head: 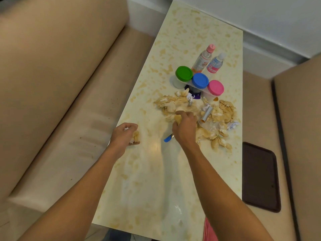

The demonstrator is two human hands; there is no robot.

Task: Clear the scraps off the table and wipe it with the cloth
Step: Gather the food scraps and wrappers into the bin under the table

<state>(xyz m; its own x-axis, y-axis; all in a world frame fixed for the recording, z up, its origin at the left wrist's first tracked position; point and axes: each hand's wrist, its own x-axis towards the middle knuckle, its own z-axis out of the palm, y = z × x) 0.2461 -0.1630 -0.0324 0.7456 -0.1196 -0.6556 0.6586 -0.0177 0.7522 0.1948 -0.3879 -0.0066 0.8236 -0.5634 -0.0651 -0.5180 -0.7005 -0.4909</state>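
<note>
diner-style eating booth, padded beige bench seats (52, 84) flanking a narrow speckled table (191, 32), brown serving tray (260, 176)

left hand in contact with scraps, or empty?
Touching. The head view shows the left hand with its fingers curled round tan and white scraps, which stick out of the grip.

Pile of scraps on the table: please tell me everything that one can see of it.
The pile of scraps is a loose, low heap of tan, crumpled flakes, like paper or peel, mixed with white paper balls, a silvery rolled tube and some clear plastic. It lies on the table just in front of the jars and spreads almost to the right edge. The right hand grips a tan piece at its near left side; the left hand holds loose scraps apart from it.
</note>
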